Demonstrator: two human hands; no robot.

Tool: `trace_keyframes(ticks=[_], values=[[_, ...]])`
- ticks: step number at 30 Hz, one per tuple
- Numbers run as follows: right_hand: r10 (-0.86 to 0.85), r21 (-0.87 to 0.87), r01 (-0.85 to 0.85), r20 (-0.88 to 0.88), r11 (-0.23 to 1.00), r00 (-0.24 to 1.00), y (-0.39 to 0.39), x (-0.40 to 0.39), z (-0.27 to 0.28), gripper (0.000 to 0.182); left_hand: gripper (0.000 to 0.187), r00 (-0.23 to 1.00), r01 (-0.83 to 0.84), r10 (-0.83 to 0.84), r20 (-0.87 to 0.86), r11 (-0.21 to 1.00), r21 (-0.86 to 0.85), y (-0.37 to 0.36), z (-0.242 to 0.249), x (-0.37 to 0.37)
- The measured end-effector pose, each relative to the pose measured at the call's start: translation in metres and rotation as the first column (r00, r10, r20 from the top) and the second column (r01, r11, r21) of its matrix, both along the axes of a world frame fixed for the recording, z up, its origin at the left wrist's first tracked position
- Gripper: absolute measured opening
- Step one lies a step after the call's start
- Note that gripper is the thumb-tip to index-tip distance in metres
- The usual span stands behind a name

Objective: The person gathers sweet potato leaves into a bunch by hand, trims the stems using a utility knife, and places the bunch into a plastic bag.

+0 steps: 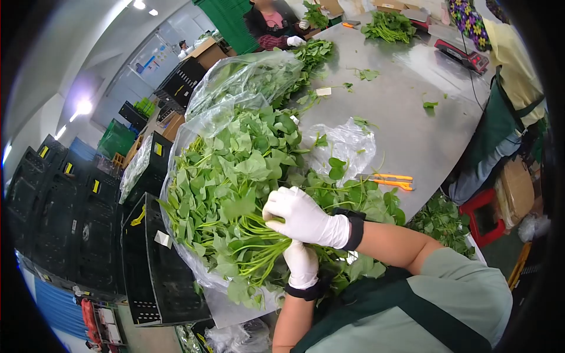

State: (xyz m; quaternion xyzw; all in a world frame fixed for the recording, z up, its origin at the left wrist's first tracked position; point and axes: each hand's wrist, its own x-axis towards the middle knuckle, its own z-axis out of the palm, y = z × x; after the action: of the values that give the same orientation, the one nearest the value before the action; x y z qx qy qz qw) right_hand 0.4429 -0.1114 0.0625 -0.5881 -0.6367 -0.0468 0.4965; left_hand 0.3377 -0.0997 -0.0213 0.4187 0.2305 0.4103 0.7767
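Note:
Both my hands wear white gloves and meet over a large heap of leafy greens (235, 159) on the metal table (412, 135). My left hand (301, 265) is closed around a bunch of long green stems (259, 250), its fingers partly hidden behind my right hand. Just above it, my right hand (303, 217) has its fingers curled onto the upper stems of the same bunch. Clear plastic sheeting (235, 76) lies around and partly over the heap. Orange-handled snips (388, 180) rest on the table beyond my right forearm.
Across the table, a gloved co-worker (273, 26) holds greens; another person (500, 112) stands right. A red digital scale (462, 57), a crumpled plastic bag (341, 147) and a greens bunch (388, 26) sit on the table. Black crates (165, 270) stand left, a red stool (484, 217) right.

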Motion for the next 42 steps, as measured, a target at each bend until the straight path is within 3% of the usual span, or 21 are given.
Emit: trace_keyframes(ticks=[4, 11, 13, 14, 16, 18, 19, 21, 24, 28, 30, 31, 34, 35, 36, 38, 42], values=[[0.167, 0.061, -0.168, 0.028, 0.984, 0.986, -0.003, -0.001, -0.009, 0.011, 0.041, 0.998, -0.062, 0.062, -0.015, 0.998, -0.008, 0.001, 0.001, -0.001], [0.009, -0.045, 0.005, 0.311, 0.999, 0.951, -0.012, 0.003, -0.01, 0.013, 0.044, 0.999, 0.036, -0.032, 0.027, 0.989, -0.141, 0.002, -0.014, -0.002], [0.064, -0.155, -0.038, 0.168, 0.987, 0.984, -0.021, 0.011, -0.01, 0.014, 0.039, 0.998, -0.02, 0.019, 0.066, 1.0, 0.02, -0.004, 0.0, 0.002], [0.067, -0.155, -0.04, 0.168, 0.987, 0.984, -0.023, 0.014, -0.011, 0.014, 0.039, 0.998, -0.023, 0.022, 0.066, 1.0, 0.02, -0.007, 0.003, 0.002], [0.098, -0.255, -0.118, -0.089, 0.96, 0.991, -0.025, 0.026, -0.01, 0.014, 0.036, 0.999, -0.037, 0.036, -0.035, 0.999, -0.032, -0.012, 0.008, 0.004], [0.011, -0.279, -0.051, -0.144, 0.959, 0.99, -0.028, 0.044, 0.004, 0.015, 0.027, 0.999, 0.036, -0.036, 0.013, 0.999, -0.015, -0.008, 0.014, 0.005], [-0.08, -0.281, 0.091, 0.05, 0.955, 0.996, -0.028, 0.055, 0.006, 0.017, 0.018, 0.999, 0.034, -0.034, -0.001, 0.999, 0.008, -0.01, 0.021, 0.005], [-0.289, -0.203, 0.375, 0.354, 0.905, 0.89, -0.028, 0.069, 0.012, 0.022, 0.008, 0.999, 0.003, -0.002, -0.032, 0.999, 0.037, -0.016, 0.032, 0.006], [-0.332, 0.055, 0.328, 0.207, 0.943, 0.92, -0.016, 0.072, 0.028, 0.028, 0.007, 0.999, 0.0, 0.001, -0.032, 1.0, 0.021, -0.019, 0.033, 0.007], [-0.296, 0.023, 0.306, 0.33, 0.952, 0.896, 0.004, 0.053, 0.039, 0.021, 0.014, 0.998, 0.043, -0.042, -0.042, 0.999, 0.021, -0.023, 0.031, 0.004], [-0.243, -0.086, 0.329, 0.507, 0.941, 0.827, 0.025, 0.059, 0.029, 0.01, 0.012, 0.997, 0.041, -0.038, -0.066, 0.998, 0.042, -0.025, 0.034, 0.003], [-0.24, -0.014, 0.289, 0.52, 0.957, 0.82, 0.035, 0.064, 0.021, 0.006, 0.012, 0.997, 0.047, -0.044, -0.069, 0.998, 0.044, -0.026, 0.035, 0.002], [-0.343, 0.133, 0.318, 0.452, 0.939, 0.823, 0.049, 0.095, 0.013, 0.004, 0.01, 0.993, 0.118, -0.115, -0.035, 0.989, 0.085, -0.027, 0.037, -0.005], [-0.363, 0.044, 0.379, 0.404, 0.925, 0.84, 0.051, 0.105, 0.015, 0.006, 0.01, 0.991, 0.132, -0.131, -0.022, 0.99, 0.053, -0.028, 0.038, -0.007], [-0.328, -0.048, 0.363, 0.331, 0.931, 0.885, 0.049, 0.113, 0.015, 0.009, 0.009, 0.99, 0.143, -0.143, -0.006, 0.989, 0.024, -0.028, 0.04, -0.008], [-0.238, 0.024, 0.237, 0.137, 0.971, 0.961, 0.043, 0.117, 0.017, 0.019, 0.01, 0.989, 0.145, -0.144, -0.013, 0.989, 0.03, -0.029, 0.043, -0.009], [-0.149, 0.004, 0.15, 0.145, 0.989, 0.978, 0.023, 0.103, 0.03, 0.028, 0.011, 0.989, 0.15, -0.15, -0.009, 0.989, 0.0, -0.029, 0.043, -0.007]])
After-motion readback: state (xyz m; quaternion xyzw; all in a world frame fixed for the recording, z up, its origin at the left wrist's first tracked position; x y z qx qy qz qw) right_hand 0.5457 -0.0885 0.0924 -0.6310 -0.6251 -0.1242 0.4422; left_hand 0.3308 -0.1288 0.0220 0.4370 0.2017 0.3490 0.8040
